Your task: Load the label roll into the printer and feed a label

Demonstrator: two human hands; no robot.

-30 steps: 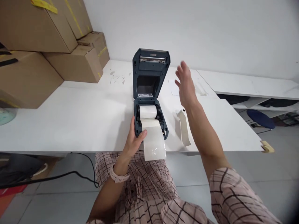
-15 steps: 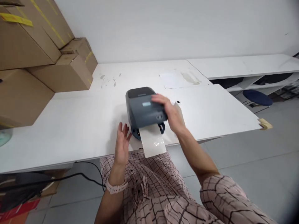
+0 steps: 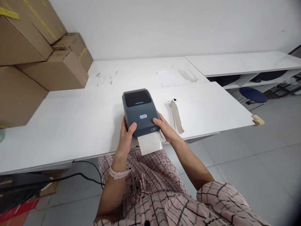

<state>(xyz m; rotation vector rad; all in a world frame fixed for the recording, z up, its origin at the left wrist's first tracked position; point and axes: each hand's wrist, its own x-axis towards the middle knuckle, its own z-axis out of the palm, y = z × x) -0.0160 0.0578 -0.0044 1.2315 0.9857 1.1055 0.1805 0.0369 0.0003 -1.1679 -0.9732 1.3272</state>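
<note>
A dark grey label printer [image 3: 141, 110] rests on the white table near its front edge, lid down. White label paper [image 3: 150, 143] sticks out of its front slot and hangs past the edge toward me. My left hand [image 3: 125, 135] grips the printer's left front corner, thumb on top and fingers along the side. On the opposite corner, beside the round button, my right hand [image 3: 166, 128] holds it the same way, with the fingertips hidden behind the casing. To the right lies a small paper roll [image 3: 176, 116], partly unrolled toward the front edge.
Cardboard boxes [image 3: 63, 69] with yellow tape are stacked on the table's left end. A white sheet [image 3: 169, 78] lies toward the back. Past the right side are low white shelves [image 3: 246, 66] and a blue stool [image 3: 253, 94]. Black cables [image 3: 80, 175] run below the table.
The printer's raised lid has come down and is now shut. My left hand has moved from beside the printer onto its corner, and my right hand has slid down to the right front corner.
</note>
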